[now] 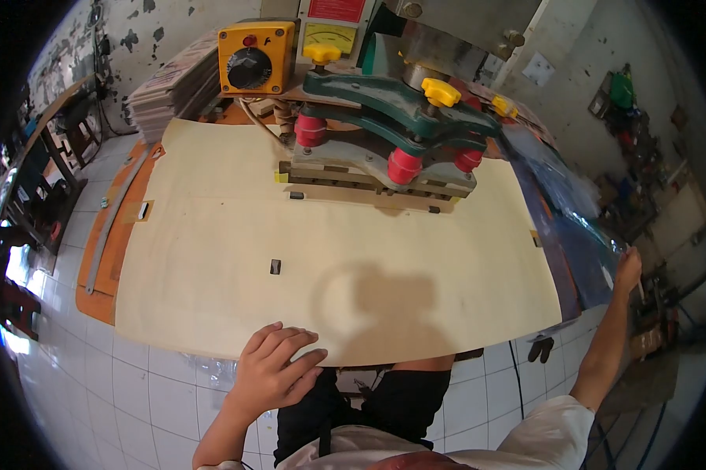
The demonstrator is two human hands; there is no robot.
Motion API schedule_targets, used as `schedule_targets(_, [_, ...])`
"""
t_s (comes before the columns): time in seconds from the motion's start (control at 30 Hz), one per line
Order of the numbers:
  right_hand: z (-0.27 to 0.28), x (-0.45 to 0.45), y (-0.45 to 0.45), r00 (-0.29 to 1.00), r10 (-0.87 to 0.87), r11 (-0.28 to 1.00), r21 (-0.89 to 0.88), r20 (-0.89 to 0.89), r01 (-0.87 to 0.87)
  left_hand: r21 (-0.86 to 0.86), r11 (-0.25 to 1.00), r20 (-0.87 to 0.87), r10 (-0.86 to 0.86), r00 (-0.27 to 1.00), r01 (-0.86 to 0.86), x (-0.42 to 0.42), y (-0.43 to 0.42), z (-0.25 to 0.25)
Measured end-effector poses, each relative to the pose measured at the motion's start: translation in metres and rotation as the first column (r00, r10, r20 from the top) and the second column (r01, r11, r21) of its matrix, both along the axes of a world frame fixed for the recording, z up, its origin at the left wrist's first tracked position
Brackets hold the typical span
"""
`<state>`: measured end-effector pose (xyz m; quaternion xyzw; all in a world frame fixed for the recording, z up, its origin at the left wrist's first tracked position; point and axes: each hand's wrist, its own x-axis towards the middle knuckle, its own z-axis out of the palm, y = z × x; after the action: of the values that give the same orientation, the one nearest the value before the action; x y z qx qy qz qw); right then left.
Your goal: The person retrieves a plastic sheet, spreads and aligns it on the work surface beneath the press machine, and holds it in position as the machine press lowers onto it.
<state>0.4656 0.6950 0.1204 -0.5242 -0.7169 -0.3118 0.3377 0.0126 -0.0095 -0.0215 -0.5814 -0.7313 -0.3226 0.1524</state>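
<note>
My left hand [278,368] hovers at or rests by the front edge of a large cream sheet [212,298], its fingers spread and loosely bent with nothing in them. Far out to the right, my right hand [628,270] closes on the edge of a clear plastic sheet [584,227] in a stack there. Its fingertips are small and partly hidden. Small dark pads [275,267] lie on the cream sheet. Over its back part stands a press head [384,149] with green plates, red cushions and yellow knobs.
A yellow control box [257,59] with a black dial stands behind the cream sheet. Left of it rises a stack of boards [173,90]. A metal ruler [114,223] lies on the orange board at the left edge. White floor tiles [149,399] show below.
</note>
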Motion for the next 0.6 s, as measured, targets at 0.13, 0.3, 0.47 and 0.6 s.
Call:
schedule_targets(0.13, [0.001,-0.011,-0.021,0.973,-0.223,0.975,-0.006,0.054,0.224,0.0,1.0,0.003,-0.002,1.0,0.002,0.0,0.001,-0.001])
schedule_targets(0.3, [-0.007,-0.002,-0.02,0.934,-0.352,0.926,-0.123,0.061,0.357,0.001,1.0,0.016,-0.002,1.0,0.002,0.001,0.001,-0.001])
schedule_targets(0.47, [-0.026,0.014,-0.012,0.813,-0.57,0.618,-0.589,0.122,0.522,0.0,1.0,0.029,-0.007,1.0,0.007,0.001,0.001,0.0])
schedule_targets(0.6, [-0.079,0.068,0.038,0.805,-0.536,0.571,-0.594,0.253,0.567,0.004,1.0,0.027,-0.007,1.0,0.007,0.001,0.0,0.0])
